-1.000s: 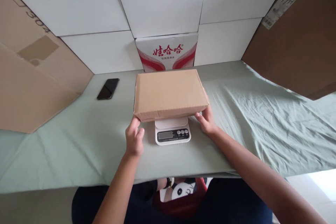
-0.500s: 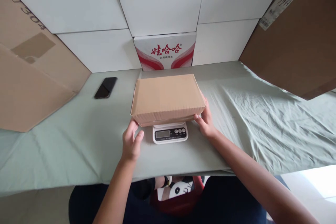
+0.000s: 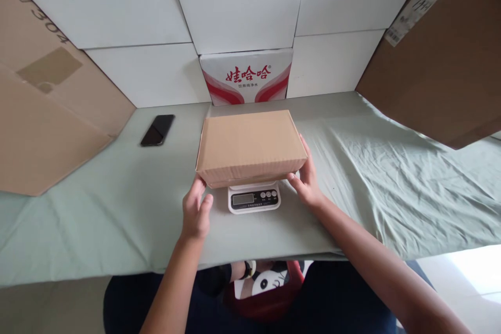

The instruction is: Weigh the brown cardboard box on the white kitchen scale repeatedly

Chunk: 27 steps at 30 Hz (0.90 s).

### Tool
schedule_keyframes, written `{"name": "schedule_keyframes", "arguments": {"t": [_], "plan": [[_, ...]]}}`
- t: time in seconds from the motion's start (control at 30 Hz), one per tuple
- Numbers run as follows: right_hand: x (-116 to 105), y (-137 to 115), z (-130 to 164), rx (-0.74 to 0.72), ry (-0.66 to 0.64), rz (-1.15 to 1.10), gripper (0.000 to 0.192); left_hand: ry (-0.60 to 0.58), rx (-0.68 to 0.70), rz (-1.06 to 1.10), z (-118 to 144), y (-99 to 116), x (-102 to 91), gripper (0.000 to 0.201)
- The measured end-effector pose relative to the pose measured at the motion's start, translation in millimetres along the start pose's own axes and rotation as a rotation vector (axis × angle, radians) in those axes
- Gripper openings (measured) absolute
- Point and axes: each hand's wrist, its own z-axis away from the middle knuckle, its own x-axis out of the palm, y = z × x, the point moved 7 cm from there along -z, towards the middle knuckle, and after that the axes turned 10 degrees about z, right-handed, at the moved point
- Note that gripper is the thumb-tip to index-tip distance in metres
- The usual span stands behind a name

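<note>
A flat, rectangular cardboard box [image 3: 250, 145] sits on a small white scale [image 3: 254, 198], overhanging the platform but leaving the display uncovered. The left hand [image 3: 196, 212] and right hand [image 3: 306, 180] steady its 2 near corners, fingers touching the edges lightly rather than clamped. The bench [image 3: 97, 203] wears a wrinkled, pale green cloth; a glossy black phone [image 3: 157, 130] lies well apart.

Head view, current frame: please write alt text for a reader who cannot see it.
A closed brown cardboard box sits on a small white digital scale, with the person's left hand and right hand touching its near corners. The scale stands on a table covered in pale green cloth; a black phone lies far left.
</note>
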Motion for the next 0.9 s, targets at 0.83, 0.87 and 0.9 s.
{"name": "schedule_keyframes", "arguments": {"t": [0.83, 0.87, 0.9], "plan": [[42, 92, -99, 0.286, 0.142, -0.391, 0.062, 0.033, -0.151, 0.162, -139, -83, 10.9, 0.075], [42, 93, -99, 0.295, 0.139, -0.391, 0.062, 0.036, -0.154, 0.156, -139, -83, 10.9, 0.075], [43, 94, -99, 0.306, 0.134, -0.39, 0.061, 0.04, -0.158, 0.149, -139, -83, 10.7, 0.074]]}}
